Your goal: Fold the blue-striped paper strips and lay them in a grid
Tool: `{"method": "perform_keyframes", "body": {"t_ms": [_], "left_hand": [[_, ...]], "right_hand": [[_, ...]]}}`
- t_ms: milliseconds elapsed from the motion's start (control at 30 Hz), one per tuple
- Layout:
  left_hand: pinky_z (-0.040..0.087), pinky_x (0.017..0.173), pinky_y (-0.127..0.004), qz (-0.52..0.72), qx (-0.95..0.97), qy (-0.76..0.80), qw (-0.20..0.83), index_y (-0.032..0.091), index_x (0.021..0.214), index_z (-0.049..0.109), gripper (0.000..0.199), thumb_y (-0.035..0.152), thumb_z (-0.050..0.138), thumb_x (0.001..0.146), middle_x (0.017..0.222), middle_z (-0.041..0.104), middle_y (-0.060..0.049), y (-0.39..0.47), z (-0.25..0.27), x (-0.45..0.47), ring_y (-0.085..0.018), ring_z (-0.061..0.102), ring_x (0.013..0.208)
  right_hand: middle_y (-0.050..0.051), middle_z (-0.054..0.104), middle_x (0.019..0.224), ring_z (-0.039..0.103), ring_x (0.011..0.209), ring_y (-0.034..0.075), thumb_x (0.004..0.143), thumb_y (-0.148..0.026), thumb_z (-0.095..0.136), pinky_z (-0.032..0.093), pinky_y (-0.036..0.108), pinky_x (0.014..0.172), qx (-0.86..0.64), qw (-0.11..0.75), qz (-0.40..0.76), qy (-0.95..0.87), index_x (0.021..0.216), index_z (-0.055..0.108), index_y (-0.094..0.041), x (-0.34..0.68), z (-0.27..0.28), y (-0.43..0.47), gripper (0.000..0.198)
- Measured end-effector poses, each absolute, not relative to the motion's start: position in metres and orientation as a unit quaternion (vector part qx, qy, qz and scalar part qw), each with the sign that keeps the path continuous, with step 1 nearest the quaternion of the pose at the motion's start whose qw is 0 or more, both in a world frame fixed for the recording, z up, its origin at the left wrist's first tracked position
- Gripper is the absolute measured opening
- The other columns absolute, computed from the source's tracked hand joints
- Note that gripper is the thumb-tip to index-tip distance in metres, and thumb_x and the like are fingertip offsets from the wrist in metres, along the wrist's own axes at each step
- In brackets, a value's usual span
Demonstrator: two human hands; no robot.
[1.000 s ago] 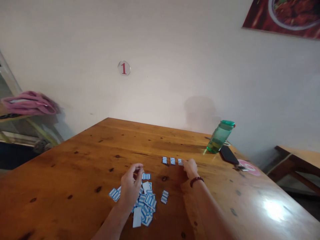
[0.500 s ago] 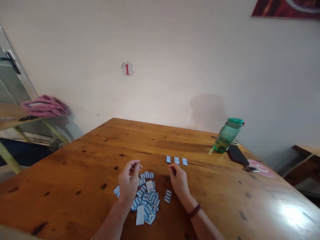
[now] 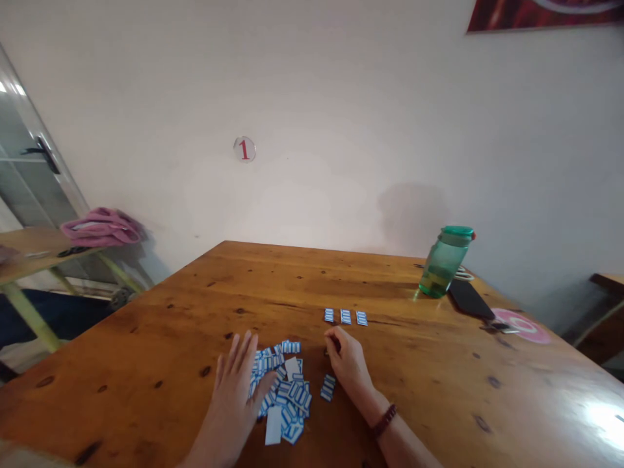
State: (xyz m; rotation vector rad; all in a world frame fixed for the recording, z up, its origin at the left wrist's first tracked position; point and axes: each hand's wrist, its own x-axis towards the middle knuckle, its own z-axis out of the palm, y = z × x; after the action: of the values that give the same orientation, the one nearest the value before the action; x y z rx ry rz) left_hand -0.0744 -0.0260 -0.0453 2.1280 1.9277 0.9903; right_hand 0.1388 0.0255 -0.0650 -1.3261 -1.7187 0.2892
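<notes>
A loose pile of small white cards with blue stripes (image 3: 287, 393) lies on the wooden table, with a few plain white faces showing. At the pile's left side my left hand (image 3: 238, 377) is spread flat, thumb reaching over some cards and hiding part of them. My right hand (image 3: 347, 356) rests to the right of the pile, its fingers curled together; whatever they may hold is hidden. Just left of that wrist lies a separate striped card (image 3: 327, 387). Beyond the right hand, three striped cards (image 3: 346, 316) sit side by side in a row.
Toward the right back of the table (image 3: 273, 273) stands a green bottle (image 3: 443, 263) with liquid in it. Beside it are a black phone (image 3: 468, 299), keys (image 3: 501, 326) and a pink round mat (image 3: 529, 327). A pink cloth (image 3: 102, 227) lies on a side table at left.
My left hand has opened from a curled shape and moved down-left onto the pile's left edge, where cards have bunched inward. The right hand stays near its place, fingers curled more. The view has shifted slightly.
</notes>
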Motion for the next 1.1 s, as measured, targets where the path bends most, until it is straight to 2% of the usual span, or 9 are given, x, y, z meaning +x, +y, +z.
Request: {"method": "perform_keyframes", "body": {"t_ms": [133,267,533,633,767,867,933,1100], "left_hand": [[0.015,0.101,-0.058,0.155,0.744,0.650,-0.019,0.010,0.130,0.038,0.073,0.056,0.043,0.073,0.137,0.032,-0.017,-0.049,-0.078,-0.069,-0.034,0.018,0.129],[0.009,0.100,-0.060,0.091,0.756,0.646,-0.045,0.012,0.131,0.035,0.073,0.057,0.041,0.073,0.139,0.026,-0.016,-0.054,-0.089,-0.063,-0.035,0.016,0.129],[0.009,0.101,-0.058,0.001,0.779,0.625,0.044,0.014,0.133,0.026,0.076,0.061,0.033,0.074,0.142,0.016,-0.014,-0.045,-0.063,-0.058,-0.032,0.011,0.130],[0.008,0.101,-0.059,-0.007,0.789,0.611,0.072,0.016,0.134,0.025,0.076,0.060,0.036,0.073,0.142,0.016,-0.012,-0.039,-0.053,-0.059,-0.032,0.009,0.131],[0.013,0.100,-0.059,0.075,0.788,0.605,0.085,0.019,0.133,0.031,0.067,0.052,0.040,0.076,0.141,0.027,-0.011,-0.022,-0.043,-0.061,-0.032,0.018,0.130],[0.027,0.101,-0.046,0.171,0.799,0.570,0.090,0.022,0.121,0.049,0.043,0.031,0.041,0.080,0.127,0.051,-0.008,-0.009,-0.034,-0.058,-0.023,0.042,0.119],[0.032,0.098,-0.040,0.192,0.813,0.539,0.109,0.023,0.108,0.059,0.036,0.020,0.039,0.079,0.113,0.062,-0.005,-0.004,-0.029,-0.052,-0.020,0.051,0.108],[0.040,0.084,-0.032,0.124,0.840,0.516,0.115,0.022,0.095,0.061,0.036,0.007,0.038,0.071,0.096,0.063,-0.005,0.004,-0.021,-0.039,-0.019,0.054,0.093]], "right_hand": [[0.001,0.056,0.061,0.051,0.055,0.014,0.077,-0.016,0.039,0.037,0.021,0.055,-0.533,0.451,0.116,-0.706,0.069,0.053,-0.018,0.137,-0.065,0.025,0.016],[0.001,0.057,0.062,0.052,0.057,0.013,0.077,-0.015,0.039,0.037,0.021,0.055,-0.524,0.459,0.116,-0.708,0.069,0.054,-0.018,0.137,-0.065,0.024,0.017],[0.001,0.057,0.062,0.051,0.056,0.013,0.077,-0.015,0.039,0.037,0.021,0.054,-0.524,0.459,0.110,-0.709,0.068,0.054,-0.019,0.137,-0.064,0.023,0.017],[0.001,0.057,0.062,0.052,0.056,0.013,0.077,-0.015,0.039,0.036,0.021,0.055,-0.524,0.458,0.107,-0.711,0.068,0.054,-0.019,0.137,-0.063,0.023,0.018],[0.001,0.058,0.061,0.052,0.055,0.013,0.077,-0.015,0.039,0.036,0.021,0.054,-0.529,0.457,0.111,-0.707,0.067,0.054,-0.018,0.137,-0.062,0.023,0.018],[0.001,0.058,0.061,0.052,0.056,0.013,0.077,-0.015,0.039,0.036,0.021,0.054,-0.530,0.455,0.113,-0.707,0.067,0.054,-0.018,0.137,-0.061,0.023,0.018],[0.001,0.057,0.061,0.052,0.056,0.013,0.077,-0.015,0.039,0.036,0.021,0.054,-0.528,0.455,0.114,-0.708,0.067,0.054,-0.018,0.137,-0.061,0.023,0.018],[0.000,0.057,0.060,0.051,0.055,0.013,0.078,-0.016,0.040,0.036,0.021,0.054,-0.523,0.466,0.107,-0.706,0.068,0.054,-0.018,0.137,-0.063,0.023,0.018]]}}
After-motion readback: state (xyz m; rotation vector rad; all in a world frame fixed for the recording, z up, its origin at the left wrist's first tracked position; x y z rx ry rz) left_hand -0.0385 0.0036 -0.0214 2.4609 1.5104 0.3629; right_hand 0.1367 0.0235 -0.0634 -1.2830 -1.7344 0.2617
